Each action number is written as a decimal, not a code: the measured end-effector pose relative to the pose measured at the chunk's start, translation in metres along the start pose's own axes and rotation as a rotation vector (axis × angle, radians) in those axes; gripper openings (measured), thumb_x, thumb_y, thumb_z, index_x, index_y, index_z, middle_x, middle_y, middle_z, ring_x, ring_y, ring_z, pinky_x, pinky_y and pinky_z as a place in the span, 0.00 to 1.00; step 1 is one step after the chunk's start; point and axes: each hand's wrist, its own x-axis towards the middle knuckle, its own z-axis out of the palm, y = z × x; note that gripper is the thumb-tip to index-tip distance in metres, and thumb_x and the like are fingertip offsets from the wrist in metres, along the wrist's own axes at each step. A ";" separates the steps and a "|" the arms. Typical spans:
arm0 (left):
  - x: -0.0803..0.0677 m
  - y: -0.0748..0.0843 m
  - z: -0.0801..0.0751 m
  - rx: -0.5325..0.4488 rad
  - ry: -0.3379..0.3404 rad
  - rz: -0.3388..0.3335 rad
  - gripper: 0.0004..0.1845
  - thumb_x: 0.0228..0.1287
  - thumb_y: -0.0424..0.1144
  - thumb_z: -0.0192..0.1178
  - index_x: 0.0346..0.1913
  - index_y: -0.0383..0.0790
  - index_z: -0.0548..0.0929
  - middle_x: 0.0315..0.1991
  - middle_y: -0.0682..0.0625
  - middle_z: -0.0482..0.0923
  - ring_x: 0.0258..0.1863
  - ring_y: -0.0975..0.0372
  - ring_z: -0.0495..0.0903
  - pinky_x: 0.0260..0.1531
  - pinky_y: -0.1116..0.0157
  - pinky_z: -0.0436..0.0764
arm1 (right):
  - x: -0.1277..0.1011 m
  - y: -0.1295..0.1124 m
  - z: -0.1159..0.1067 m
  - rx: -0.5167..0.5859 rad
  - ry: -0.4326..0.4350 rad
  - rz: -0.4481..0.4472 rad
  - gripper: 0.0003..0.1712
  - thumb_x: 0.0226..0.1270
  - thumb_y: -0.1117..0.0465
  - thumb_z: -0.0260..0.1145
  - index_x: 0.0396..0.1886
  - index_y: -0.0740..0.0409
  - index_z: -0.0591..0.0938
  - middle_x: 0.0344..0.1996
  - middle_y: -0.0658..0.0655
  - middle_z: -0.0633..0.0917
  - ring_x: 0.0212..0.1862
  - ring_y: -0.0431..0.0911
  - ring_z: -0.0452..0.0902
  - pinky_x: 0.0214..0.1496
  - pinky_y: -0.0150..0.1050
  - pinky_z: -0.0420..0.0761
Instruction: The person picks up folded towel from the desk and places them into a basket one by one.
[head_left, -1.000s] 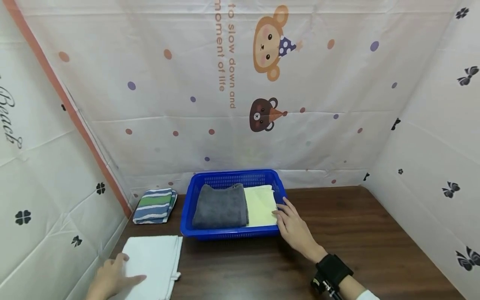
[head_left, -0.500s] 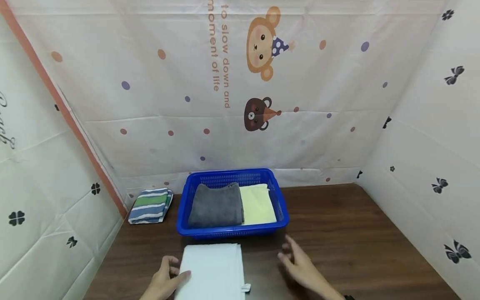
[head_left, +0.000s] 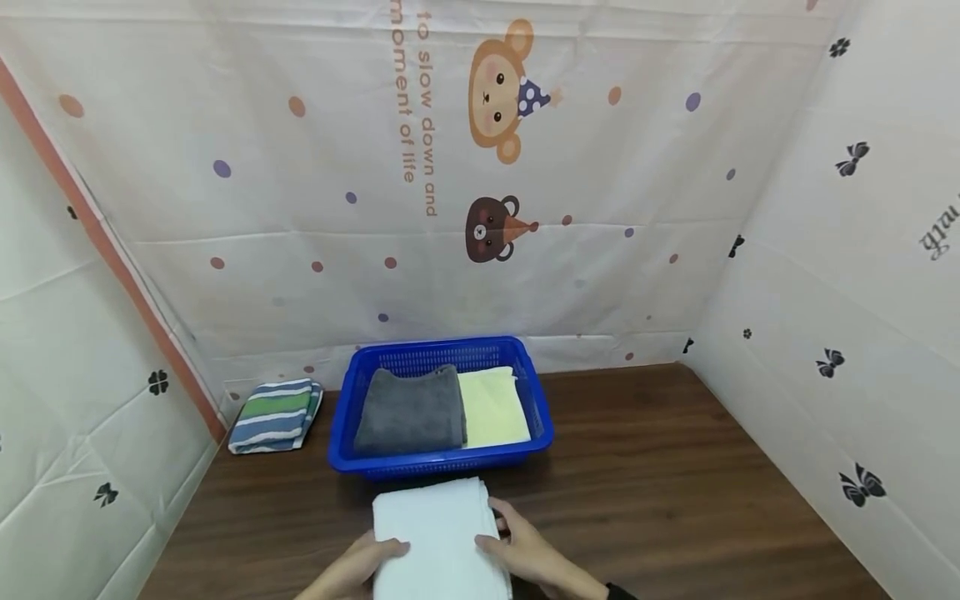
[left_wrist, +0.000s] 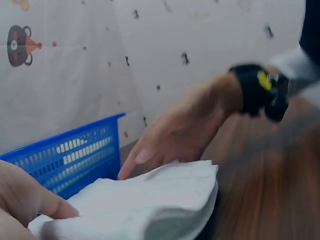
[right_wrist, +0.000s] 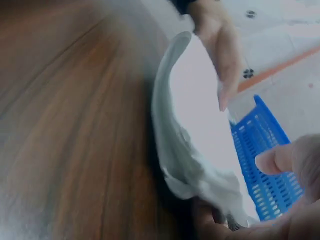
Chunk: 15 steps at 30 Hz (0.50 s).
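A folded white towel (head_left: 438, 533) lies between my two hands at the front of the table, just before the blue basket. At its left edge my left hand (head_left: 360, 562) grips it, thumb on top and the fingers mostly hidden below. My right hand (head_left: 528, 554) holds the right edge, its thumb over the upper face; the right wrist view shows fingers under the towel (right_wrist: 200, 115). In the left wrist view the towel's layers (left_wrist: 145, 195) curve at the near side.
The blue plastic basket (head_left: 442, 461) holds a folded dark grey towel (head_left: 412, 412) and a pale yellow one (head_left: 492, 408) side by side. Left of it lies a folded striped towel (head_left: 273, 417). Printed cloth (head_left: 315, 208) hangs behind and at both sides of the wooden table (head_left: 675, 500).
My left hand has brought the white towel from the left to before the basket. My right hand has left the basket's right rim and taken hold of the towel's right edge.
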 end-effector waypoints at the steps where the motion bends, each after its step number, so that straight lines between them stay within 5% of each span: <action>1: 0.001 0.000 0.001 0.012 -0.011 -0.011 0.35 0.70 0.37 0.55 0.67 0.13 0.53 0.55 0.28 0.72 0.51 0.48 0.76 0.58 0.44 0.78 | 0.000 0.000 -0.001 0.034 0.007 0.042 0.41 0.72 0.56 0.66 0.75 0.73 0.60 0.47 0.64 0.83 0.46 0.53 0.82 0.44 0.47 0.85; 5: -0.001 -0.001 -0.002 0.096 -0.022 -0.017 0.31 0.70 0.41 0.53 0.60 0.12 0.65 0.47 0.35 0.79 0.43 0.55 0.80 0.50 0.55 0.83 | -0.006 0.002 -0.009 0.056 -0.034 0.132 0.42 0.75 0.49 0.63 0.75 0.71 0.59 0.35 0.60 0.84 0.34 0.45 0.82 0.30 0.38 0.84; 9: -0.001 0.000 -0.007 0.100 -0.039 -0.016 0.31 0.70 0.42 0.52 0.59 0.12 0.64 0.46 0.37 0.81 0.42 0.58 0.80 0.49 0.57 0.83 | -0.011 0.004 -0.017 0.002 -0.106 0.140 0.42 0.77 0.44 0.60 0.74 0.69 0.61 0.27 0.56 0.85 0.23 0.41 0.80 0.20 0.32 0.81; 11: -0.001 0.002 -0.009 0.078 -0.056 -0.015 0.32 0.71 0.42 0.52 0.60 0.12 0.63 0.46 0.39 0.81 0.42 0.59 0.80 0.50 0.58 0.83 | -0.010 0.005 -0.018 0.048 -0.136 0.128 0.42 0.78 0.45 0.59 0.75 0.71 0.59 0.30 0.58 0.87 0.28 0.42 0.83 0.27 0.35 0.85; 15: 0.005 -0.003 -0.014 0.069 -0.090 -0.007 0.29 0.72 0.43 0.51 0.59 0.14 0.65 0.44 0.43 0.82 0.41 0.61 0.80 0.49 0.60 0.83 | -0.005 0.009 -0.015 0.304 -0.170 0.165 0.44 0.80 0.48 0.57 0.77 0.73 0.50 0.51 0.66 0.82 0.47 0.50 0.85 0.48 0.52 0.88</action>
